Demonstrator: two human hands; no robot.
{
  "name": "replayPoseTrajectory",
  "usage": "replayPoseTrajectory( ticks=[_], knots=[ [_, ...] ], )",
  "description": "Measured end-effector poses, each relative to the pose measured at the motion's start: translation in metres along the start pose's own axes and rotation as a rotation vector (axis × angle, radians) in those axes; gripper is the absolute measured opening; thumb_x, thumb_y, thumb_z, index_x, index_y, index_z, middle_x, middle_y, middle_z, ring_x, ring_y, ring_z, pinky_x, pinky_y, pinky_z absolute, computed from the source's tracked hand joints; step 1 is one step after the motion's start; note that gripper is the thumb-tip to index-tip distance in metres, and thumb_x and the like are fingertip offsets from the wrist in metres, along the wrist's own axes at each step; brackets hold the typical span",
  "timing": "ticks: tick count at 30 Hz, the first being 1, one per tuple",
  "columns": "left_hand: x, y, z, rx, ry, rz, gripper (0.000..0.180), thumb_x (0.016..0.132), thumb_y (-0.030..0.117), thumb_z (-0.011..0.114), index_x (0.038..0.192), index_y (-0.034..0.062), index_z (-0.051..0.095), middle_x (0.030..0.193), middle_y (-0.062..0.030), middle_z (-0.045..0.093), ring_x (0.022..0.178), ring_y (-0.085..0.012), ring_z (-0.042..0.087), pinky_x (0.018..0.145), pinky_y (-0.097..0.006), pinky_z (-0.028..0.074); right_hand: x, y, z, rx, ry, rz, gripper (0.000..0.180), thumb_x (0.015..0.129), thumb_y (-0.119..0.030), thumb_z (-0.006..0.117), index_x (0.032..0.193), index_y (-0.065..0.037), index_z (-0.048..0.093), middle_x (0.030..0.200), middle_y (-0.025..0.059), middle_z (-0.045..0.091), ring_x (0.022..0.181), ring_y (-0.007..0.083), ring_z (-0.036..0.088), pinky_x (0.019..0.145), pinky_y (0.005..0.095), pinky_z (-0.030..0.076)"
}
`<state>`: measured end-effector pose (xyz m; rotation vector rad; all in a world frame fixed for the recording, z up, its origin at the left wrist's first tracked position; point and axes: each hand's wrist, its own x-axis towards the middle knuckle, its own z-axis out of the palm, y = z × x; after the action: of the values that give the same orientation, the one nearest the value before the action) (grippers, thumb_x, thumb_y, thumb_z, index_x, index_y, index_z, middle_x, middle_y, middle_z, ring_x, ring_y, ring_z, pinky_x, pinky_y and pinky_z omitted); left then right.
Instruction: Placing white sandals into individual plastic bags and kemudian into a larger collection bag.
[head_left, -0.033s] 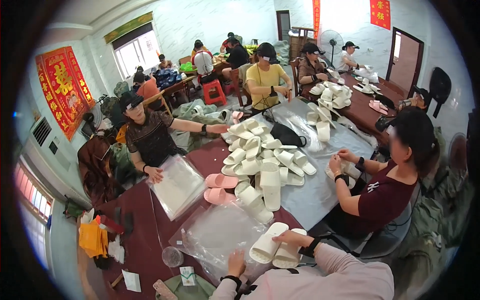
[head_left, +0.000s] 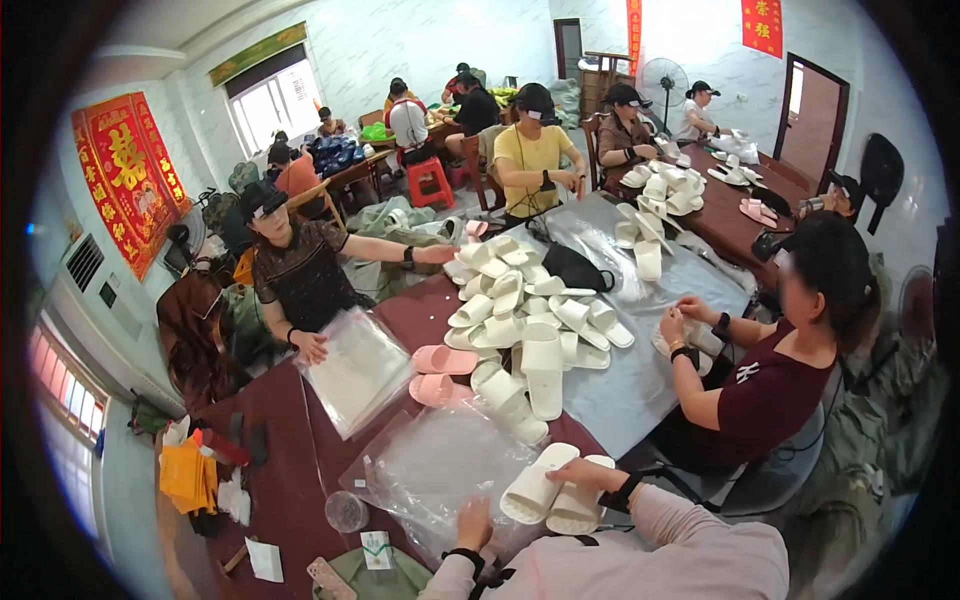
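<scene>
My right hand [head_left: 592, 474] grips a pair of off-white slippers [head_left: 536, 488] by their straps, low in front of me and just right of the bags. Just left of them, my left hand [head_left: 474, 524] has its fingers curled at the near edge of a clear plastic bag [head_left: 430, 462], apparently pinching the film; its fingertips are partly hidden. More flat bags seem to lie under this one. Beyond the bags rises a heap of off-white slippers [head_left: 541, 360], with a pink pair [head_left: 442, 375] at its left side.
Across the table, a person's hand [head_left: 312, 348] rests on a stack of clear bags [head_left: 355, 375]; their other arm reaches the heap. At right, another person handles slippers [head_left: 690, 345]. A clear cup [head_left: 346, 511], a phone [head_left: 330, 578] and orange packets [head_left: 188, 484] lie at left.
</scene>
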<state>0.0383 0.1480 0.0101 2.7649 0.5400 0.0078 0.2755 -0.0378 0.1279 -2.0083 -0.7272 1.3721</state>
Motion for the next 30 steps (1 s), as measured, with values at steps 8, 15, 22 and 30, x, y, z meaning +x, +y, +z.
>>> replayPoseTrajectory(
  ticks=[8,15,22,30],
  knots=[
    [0.038,0.041,-0.028,-0.285,0.086,-0.198,0.042,0.092,0.028,0.038,0.127,0.0051,0.045,0.097,-0.0196,0.062,0.086,-0.0377,0.059,0.074,-0.049,0.045,0.019,0.003,0.003,-0.126,0.205,0.045,0.054,0.079,-0.05,0.059,0.09,0.003,0.067,0.078,0.0132,0.066,0.071,0.0219,0.061,0.065,0.0325,0.047],
    [0.052,0.068,-0.059,-0.286,0.03,-0.473,0.043,0.093,0.029,0.033,0.126,0.0035,0.045,0.095,-0.024,0.062,0.086,-0.0397,0.06,0.073,-0.049,0.046,-0.001,-0.01,0.004,-0.012,0.434,0.047,0.052,0.078,-0.05,0.056,0.079,0.001,0.068,0.076,0.0179,0.066,0.073,0.0316,0.064,0.068,0.0397,0.049],
    [0.055,0.067,-0.054,-0.337,0.008,-0.527,0.045,0.093,0.027,0.033,0.129,0.0018,0.041,0.096,-0.0251,0.061,0.087,-0.0399,0.059,0.075,-0.049,0.045,-0.016,-0.018,-0.002,-0.258,0.406,0.035,0.048,0.078,-0.048,0.056,0.083,-0.002,0.07,0.078,0.0177,0.066,0.077,0.0318,0.065,0.069,0.0396,0.05],
    [0.04,0.1,-0.053,-0.017,0.142,-0.17,0.047,0.092,0.024,0.039,0.132,-0.0013,0.037,0.129,-0.0229,0.045,0.106,-0.044,0.05,0.085,-0.049,0.043,0.033,0.002,0.007,0.166,0.525,0.023,0.046,0.083,-0.041,0.055,0.082,0.003,0.067,0.077,0.0189,0.065,0.071,0.0309,0.063,0.066,0.0392,0.047]
  ],
)
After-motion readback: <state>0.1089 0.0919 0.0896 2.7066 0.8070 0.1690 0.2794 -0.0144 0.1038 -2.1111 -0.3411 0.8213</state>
